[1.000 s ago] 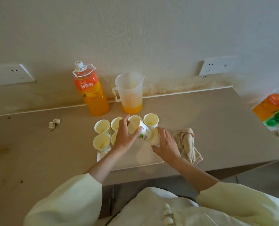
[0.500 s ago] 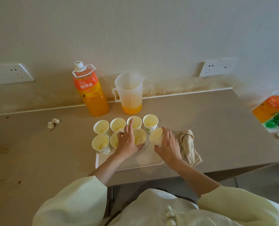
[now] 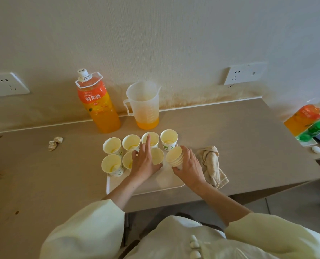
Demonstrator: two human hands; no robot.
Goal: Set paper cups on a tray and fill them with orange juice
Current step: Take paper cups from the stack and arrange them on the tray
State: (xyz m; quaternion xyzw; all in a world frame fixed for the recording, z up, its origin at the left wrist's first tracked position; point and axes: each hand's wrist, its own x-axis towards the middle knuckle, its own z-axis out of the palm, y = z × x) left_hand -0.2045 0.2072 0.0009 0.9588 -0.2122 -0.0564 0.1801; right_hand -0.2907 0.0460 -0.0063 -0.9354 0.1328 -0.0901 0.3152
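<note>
I see the white tray (image 3: 166, 181) lying on the worktop (image 3: 230, 139), near its front edge. Four paper cups stand upright in the tray's far row; the rightmost far cup (image 3: 169, 139) has a green print on its side. In the near row there are two cups at the left, the near-left cup (image 3: 112, 164) showing a little orange liquid at its bottom, and a third cup (image 3: 157, 156) to their right.

My left hand (image 3: 144, 163) rests over the middle of the tray, its fingers (image 3: 147, 144) spread wide and pointing far; the thumb lies just beside the third cup's base, and I cannot tell whether it is touching.

My right hand (image 3: 190, 165) is at the tray's right edge, its fingers curled around a stack of nested cups (image 3: 175, 156), which is tilted with the mouth facing left and up.

A crumpled beige cloth (image 3: 211, 163) lies on the worktop just right of the right hand. At the far side, by the wall, stands an orange juice bottle (image 3: 97, 105) with its cap on, and just right of it a clear measuring jug (image 3: 146, 105) with a shallow layer of juice. A scrap of crumpled paper (image 3: 55, 143) lies on the worktop, well left of the tray.
</note>
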